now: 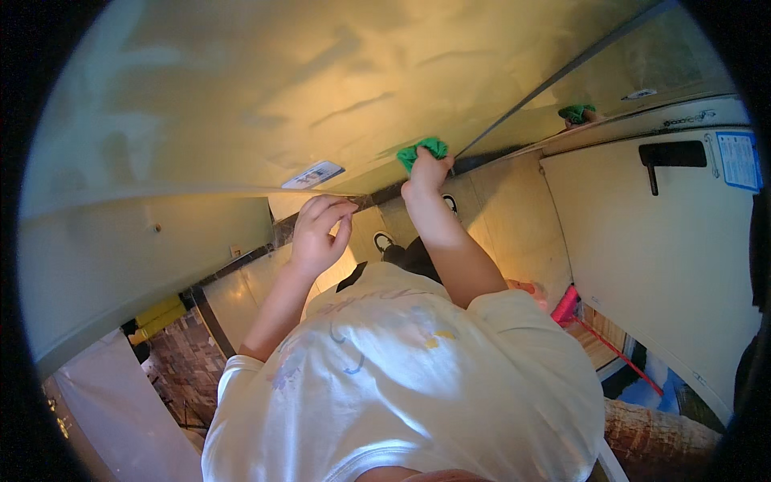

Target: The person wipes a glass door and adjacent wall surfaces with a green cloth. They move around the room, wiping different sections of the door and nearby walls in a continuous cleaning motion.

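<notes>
My right hand (430,167) grips a bunched green cloth (421,150) and presses it to a large glossy panel (253,90), close to a dark vertical seam. A printed sticker (314,175) is fixed low on that panel, to the left of the cloth. My left hand (323,232) is raised below the sticker, its fingers loosely bent and holding nothing. Further right, the shiny surface shows a reflection of the hand and the green cloth (576,113).
On the right stands a pale door (656,241) with a black handle plate (673,155). Near its lower edge are a pink broom head (565,306) and its red stick (617,355). A dark baseboard (241,262) runs along the tiled floor (482,211). A brown patterned floor lies lower left.
</notes>
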### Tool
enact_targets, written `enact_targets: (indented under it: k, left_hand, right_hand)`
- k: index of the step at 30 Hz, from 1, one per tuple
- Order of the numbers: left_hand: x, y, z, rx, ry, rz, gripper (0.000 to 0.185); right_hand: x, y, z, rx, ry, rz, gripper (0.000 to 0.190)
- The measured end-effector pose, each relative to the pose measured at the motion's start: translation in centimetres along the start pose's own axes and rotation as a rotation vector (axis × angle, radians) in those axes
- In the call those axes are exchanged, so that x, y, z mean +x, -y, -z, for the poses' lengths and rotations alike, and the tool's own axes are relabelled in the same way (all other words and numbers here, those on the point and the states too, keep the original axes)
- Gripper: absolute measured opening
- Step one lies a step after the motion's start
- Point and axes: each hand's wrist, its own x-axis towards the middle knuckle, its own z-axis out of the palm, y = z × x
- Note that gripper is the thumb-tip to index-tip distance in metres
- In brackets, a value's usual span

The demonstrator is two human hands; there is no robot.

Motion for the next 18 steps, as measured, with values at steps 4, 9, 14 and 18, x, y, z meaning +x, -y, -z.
enact_targets:
  k: [4, 9, 14, 18]
  left_hand:
    - [0.8, -0.6, -1.2, -0.026, -0.006, -0.006, 0.019]
    - [3.3, -1.6, -1.9, -0.039, 0.007, -0.054, 0.018]
    - [3.4, -1.1, -1.7, -0.021, 0.036, -0.051, 0.018]
    - [2.7, -1.3, -2.8, -0.017, 0.012, -0.046, 0.020]
  right_hand:
    - [-3.2, -0.2, 0.6, -0.352, 0.153, 0.472, 0.045]
    - [-3.9, -8.6, 2.3, -0.283, 0.563, 0.461, 0.025]
    - [0.5, -1.5, 3.1, -0.602, 0.230, 0.743, 0.038]
    - [6.2, 3.0, 2.9, -0.533, -0.026, 0.862, 0.041]
